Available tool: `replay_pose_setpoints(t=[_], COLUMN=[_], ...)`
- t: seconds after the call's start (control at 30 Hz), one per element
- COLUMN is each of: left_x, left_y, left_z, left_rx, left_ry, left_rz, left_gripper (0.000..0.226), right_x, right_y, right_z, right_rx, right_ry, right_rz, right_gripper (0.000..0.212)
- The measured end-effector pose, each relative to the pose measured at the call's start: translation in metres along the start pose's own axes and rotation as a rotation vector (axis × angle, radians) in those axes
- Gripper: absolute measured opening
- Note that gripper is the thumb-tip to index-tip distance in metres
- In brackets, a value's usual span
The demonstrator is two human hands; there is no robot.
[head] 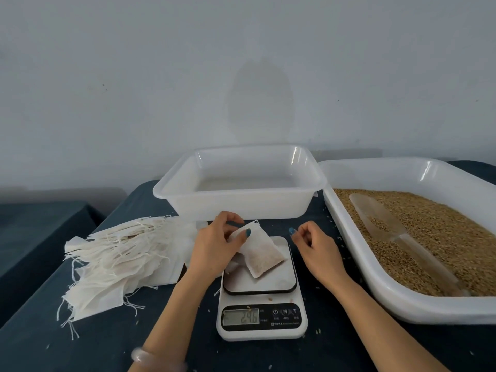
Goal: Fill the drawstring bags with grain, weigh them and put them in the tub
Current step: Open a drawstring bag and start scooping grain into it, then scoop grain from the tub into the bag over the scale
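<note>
left hand point(217, 242) centre frame pinches top of small white grain-filled drawstring bag point(264, 257), which lies on white digital kitchen scale point(261, 304) | right hand point(314, 245) just right of scale, fingers loosely curled, gripping nothing visible | white plastic tub point(236, 208) behind scale | heap of flat white empty bags point(120, 253) left on dark blue desk point(80, 345)

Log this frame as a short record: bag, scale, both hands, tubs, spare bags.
scale: display shows 246
filled bag: lower end on the scale platform
left hand: holds the filled bag's top
right hand: beside scale, loosely curled, nothing visible in it
empty tub: behind scale, no bags visible inside
grain tub: right, scoop lying on grain
empty bags: piled left
</note>
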State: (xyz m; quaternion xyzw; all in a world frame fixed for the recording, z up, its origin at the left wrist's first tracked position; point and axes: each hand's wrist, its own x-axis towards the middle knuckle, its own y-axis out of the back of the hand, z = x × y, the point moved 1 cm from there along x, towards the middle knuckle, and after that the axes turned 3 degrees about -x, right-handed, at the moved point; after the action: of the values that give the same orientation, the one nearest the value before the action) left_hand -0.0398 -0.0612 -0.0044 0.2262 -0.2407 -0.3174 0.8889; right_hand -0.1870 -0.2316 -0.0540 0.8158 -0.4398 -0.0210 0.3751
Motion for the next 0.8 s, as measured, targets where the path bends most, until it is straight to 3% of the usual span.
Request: replay_pose_setpoints(t=[0.17, 0.3, 0.43, 0.57, 0.73, 0.8], left_x=[-0.004, 0.004, 0.049, 0.114, 0.142, 0.134], left_y=[-0.004, 0.009, 0.042, 0.07, 0.075, 0.065], left_z=[0.011, 0.032, 0.056, 0.065, 0.04, 0.024], left_rx=[-0.065, -0.125, 0.073, 0.307, 0.665, 0.742], left_ry=[-0.229, -0.357, -0.499, -0.42, -0.502, -0.407], left_rz=[-0.077, -0.062, 0.041, 0.142, -0.116, -0.268], left_gripper=[0.02, 0.045, 0.043, 0.043, 0.029, 0.036], right_x=[-0.001, -0.002, -0.003, -0.002, -0.002, -0.002], right_y=[0.002, 0.002, 0.001, 0.0, 0.001, 0.001], right_z=[-0.002, -0.002, -0.001, -0.003, -0.004, -0.004], right_rx=[-0.007, -0.003, -0.011, -0.036, -0.041, -0.038], right_ry=[-0.003, -0.006, -0.013, -0.012, -0.002, -0.006], right_rz=[-0.006, -0.007, -0.011, -0.018, -0.012, -0.016], right_gripper=[0.021, 0.022, 0.021, 0.02, 0.018, 0.018])
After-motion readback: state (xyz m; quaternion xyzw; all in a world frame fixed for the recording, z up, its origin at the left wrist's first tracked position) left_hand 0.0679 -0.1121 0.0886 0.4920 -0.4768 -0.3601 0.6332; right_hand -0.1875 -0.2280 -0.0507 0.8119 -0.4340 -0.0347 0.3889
